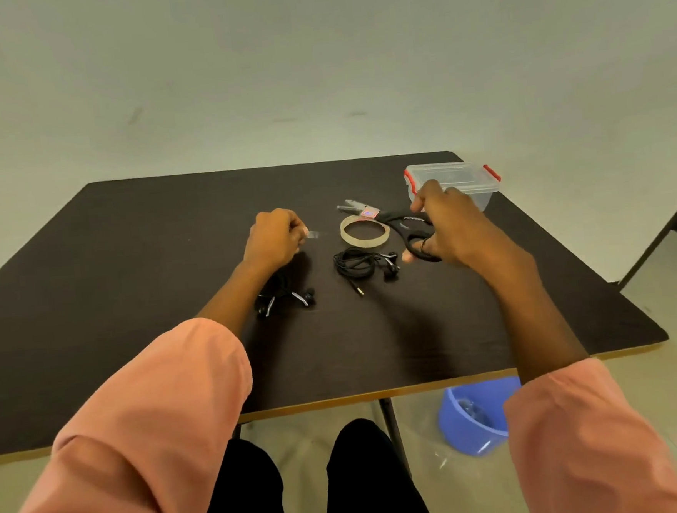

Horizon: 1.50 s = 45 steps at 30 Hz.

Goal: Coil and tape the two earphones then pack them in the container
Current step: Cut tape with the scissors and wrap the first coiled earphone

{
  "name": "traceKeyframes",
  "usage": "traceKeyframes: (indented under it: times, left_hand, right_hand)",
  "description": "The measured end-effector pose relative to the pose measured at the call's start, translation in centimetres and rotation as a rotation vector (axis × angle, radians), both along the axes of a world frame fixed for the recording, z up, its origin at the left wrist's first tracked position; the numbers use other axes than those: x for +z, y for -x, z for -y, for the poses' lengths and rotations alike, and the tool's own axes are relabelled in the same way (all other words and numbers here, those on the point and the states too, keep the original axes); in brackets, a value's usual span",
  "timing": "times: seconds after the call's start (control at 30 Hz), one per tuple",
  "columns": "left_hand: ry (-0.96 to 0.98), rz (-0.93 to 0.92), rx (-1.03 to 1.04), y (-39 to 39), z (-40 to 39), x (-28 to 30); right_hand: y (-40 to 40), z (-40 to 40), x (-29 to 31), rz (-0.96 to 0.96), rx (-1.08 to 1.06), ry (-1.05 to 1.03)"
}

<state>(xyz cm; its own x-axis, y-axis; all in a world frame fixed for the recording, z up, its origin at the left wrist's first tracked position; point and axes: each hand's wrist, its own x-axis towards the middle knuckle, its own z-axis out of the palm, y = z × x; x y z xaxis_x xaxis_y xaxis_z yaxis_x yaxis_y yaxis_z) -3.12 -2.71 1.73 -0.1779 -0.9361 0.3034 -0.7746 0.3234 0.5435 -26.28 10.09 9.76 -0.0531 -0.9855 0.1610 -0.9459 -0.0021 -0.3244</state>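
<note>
The left hand [273, 236] is curled, its fingertips pinching a short strip of clear tape [313, 234] that sticks out to the right. The right hand [444, 221] grips the black handles of a pair of scissors [396, 222], whose blades point left over the tape roll [365, 234]; whether the blades are parted cannot be told.

One pair of earphones [363, 264] lies coiled on the dark table [127, 239] just in front of the tape roll, plug trailing toward the viewer. The second pair [287, 294] lies partly under the left wrist, buds showing; how tightly it is coiled cannot be seen. The clear container [472, 185], with red clips, stands behind the right hand, near the far right corner. A blue tub [466, 419] sits on the floor under the table.

Assessment: the earphones are light and limp, and a coil is likely to spring loose unless pinched across all its loops. Hold the bundle, not the buds or plug. The strip is thin and sticky; it will probably fold onto itself if handled loosely.
</note>
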Motion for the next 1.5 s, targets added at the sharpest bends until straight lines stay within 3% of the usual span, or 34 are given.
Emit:
traceKeyframes:
  times: [0.17, 0.47, 1.13, 1.5]
  left_hand:
    - [0.005, 0.038, -0.047, -0.5, 0.5, 0.1]
    - [-0.023, 0.065, -0.095, -0.7, 0.5, 0.5]
    - [0.022, 0.046, -0.129, -1.0, 0.0, 0.5]
    - [0.003, 0.011, -0.109, -1.1, 0.3, 0.3]
  right_hand:
    - [-0.7, 1.5, 2.2, -0.239, 0.195, -0.175]
    - [-2.9, 4.9, 3.9, -0.595, 0.280, -0.105]
    - [-4.8, 6.7, 3.4, -0.742, 0.347, -0.008]
    - [-3.5, 6.9, 2.4, -0.595, 0.303, -0.055]
